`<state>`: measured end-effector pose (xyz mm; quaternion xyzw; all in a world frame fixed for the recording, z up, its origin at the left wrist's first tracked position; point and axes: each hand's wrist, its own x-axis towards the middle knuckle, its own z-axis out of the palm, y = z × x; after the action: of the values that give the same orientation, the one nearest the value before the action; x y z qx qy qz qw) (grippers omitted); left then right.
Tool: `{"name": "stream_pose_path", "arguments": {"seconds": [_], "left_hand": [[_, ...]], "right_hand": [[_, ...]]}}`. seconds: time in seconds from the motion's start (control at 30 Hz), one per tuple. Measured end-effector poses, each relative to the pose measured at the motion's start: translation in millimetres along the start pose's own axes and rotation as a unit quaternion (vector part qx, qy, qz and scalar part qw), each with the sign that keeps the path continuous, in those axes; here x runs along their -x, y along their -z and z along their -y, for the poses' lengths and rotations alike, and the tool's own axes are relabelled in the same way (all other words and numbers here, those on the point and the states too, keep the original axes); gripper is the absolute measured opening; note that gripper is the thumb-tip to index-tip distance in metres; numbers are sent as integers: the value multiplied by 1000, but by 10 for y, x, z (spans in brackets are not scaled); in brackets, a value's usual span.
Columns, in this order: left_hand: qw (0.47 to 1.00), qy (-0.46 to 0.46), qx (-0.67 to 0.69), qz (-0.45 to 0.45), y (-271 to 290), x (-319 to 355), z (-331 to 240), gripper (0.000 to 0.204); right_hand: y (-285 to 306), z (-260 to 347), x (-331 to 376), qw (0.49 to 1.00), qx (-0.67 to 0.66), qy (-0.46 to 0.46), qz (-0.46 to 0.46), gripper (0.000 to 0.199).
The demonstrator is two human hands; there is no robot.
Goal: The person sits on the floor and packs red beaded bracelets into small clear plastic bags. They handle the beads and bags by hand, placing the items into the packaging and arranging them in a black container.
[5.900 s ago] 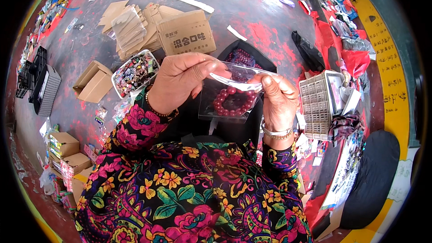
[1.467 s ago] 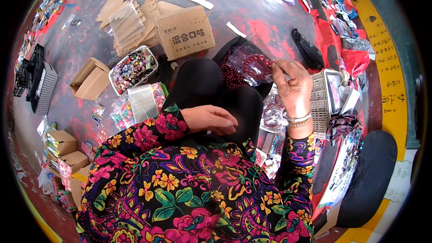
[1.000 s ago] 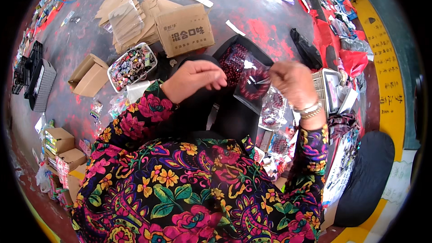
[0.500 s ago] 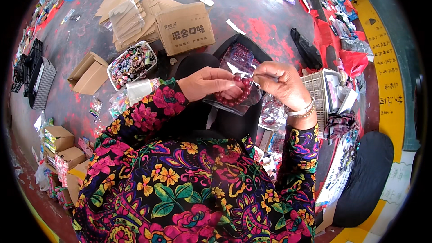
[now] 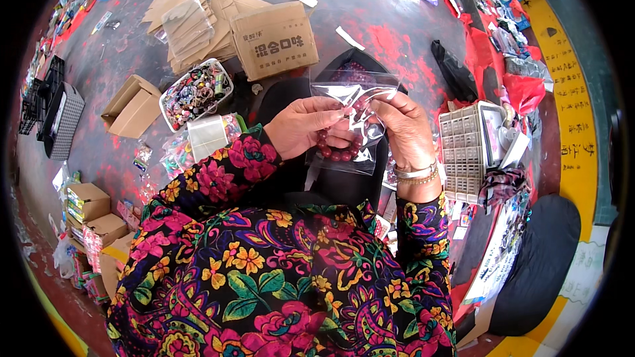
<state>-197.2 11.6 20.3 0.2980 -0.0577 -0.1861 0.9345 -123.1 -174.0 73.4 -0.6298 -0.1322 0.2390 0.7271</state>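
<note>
The left hand (image 5: 305, 125) pinches a dark red bead bracelet (image 5: 336, 152) at the mouth of a clear plastic bag (image 5: 354, 102). The right hand (image 5: 405, 131) grips the bag's right edge, held above a black bin (image 5: 344, 185).

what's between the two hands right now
In the head view, a clear plastic bag with a dark red bead bracelet spans the gap between left hand and right hand.

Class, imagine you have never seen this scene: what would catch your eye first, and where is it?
At the centre, the left hand and right hand hold a clear plastic bag with a dark red bead bracelet going in. Below them, bright floral sleeves fill the foreground. Up left on the floor sits a clear tray of colourful trinkets.
</note>
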Motion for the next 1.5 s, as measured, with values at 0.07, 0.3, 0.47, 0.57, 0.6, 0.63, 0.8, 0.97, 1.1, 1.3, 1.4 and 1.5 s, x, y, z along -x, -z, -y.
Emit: {"name": "stream_pose_path", "arguments": {"seconds": [0.07,0.3,0.47,0.57,0.6,0.63,0.8,0.97,1.1,1.3,1.4,1.5], "left_hand": [[1000,1,11,10,16,-3,26,28],[998,3,38,59,20,-43,112,35],[998,8,-22,56,6,-23,103,40],[996,25,-80,41,-125,-14,33,39],[994,31,-94,35,-113,-21,46,38],[993,38,-108,28,-87,-32,66,37],[992,41,-115,14,-90,-29,70,34],[982,102,-162,3,80,-23,129,31],[989,86,-122,-4,-28,2,94,31],[998,42,-24,-35,-56,-10,72,33],[998,32,-28,-46,-16,-9,83,31],[999,22,-18,-40,-15,4,79,29]], "right_hand": [[-41,25,15,1000,-1,-2,-12,10],[-139,74,58,999,-6,-2,-43,8],[-153,81,55,999,-6,-6,-45,7],[-154,76,74,999,-27,-22,-40,6],[-162,79,80,998,-19,-27,-46,6],[-171,84,86,998,-12,-32,-51,6],[-196,31,106,997,-28,-32,-69,6],[-203,-17,94,996,-29,-62,-49,4],[-84,-43,110,996,19,-81,-33,4],[-18,-69,94,997,45,-65,-4,3],[-25,-73,97,997,22,-68,-12,4],[-63,-100,97,997,5,-72,-42,3]]}}
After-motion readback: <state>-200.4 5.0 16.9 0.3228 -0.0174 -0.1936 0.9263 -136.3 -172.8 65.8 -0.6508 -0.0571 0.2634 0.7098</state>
